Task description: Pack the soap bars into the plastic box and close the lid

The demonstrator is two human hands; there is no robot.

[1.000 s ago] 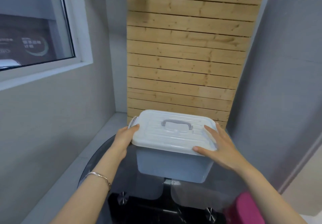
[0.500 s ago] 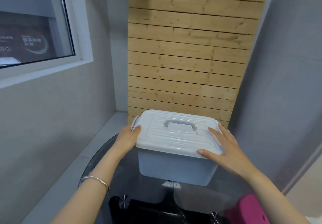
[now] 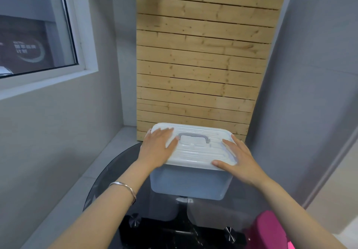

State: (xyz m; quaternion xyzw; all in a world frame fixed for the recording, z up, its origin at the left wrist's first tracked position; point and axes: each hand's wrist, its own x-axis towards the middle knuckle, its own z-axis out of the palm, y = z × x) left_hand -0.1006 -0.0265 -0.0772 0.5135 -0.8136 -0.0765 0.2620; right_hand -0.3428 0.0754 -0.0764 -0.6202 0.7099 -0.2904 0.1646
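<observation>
A pale blue plastic box stands on a round dark glass table. Its white ribbed lid lies on top, with a grey handle folded flat in the middle. My left hand lies flat on the lid's left part, fingers straight. My right hand presses flat on the lid's right front corner, thumb along the front edge. No soap bars are visible; the box's inside is hidden.
A wooden slat panel leans against the wall right behind the box. A window is in the left wall. A pink object sits at the lower right beside the table. Grey walls close in on both sides.
My left hand has come up from the lid's left edge onto the top of the lid. My right hand has stayed on the right front corner. The box has not shifted noticeably.
</observation>
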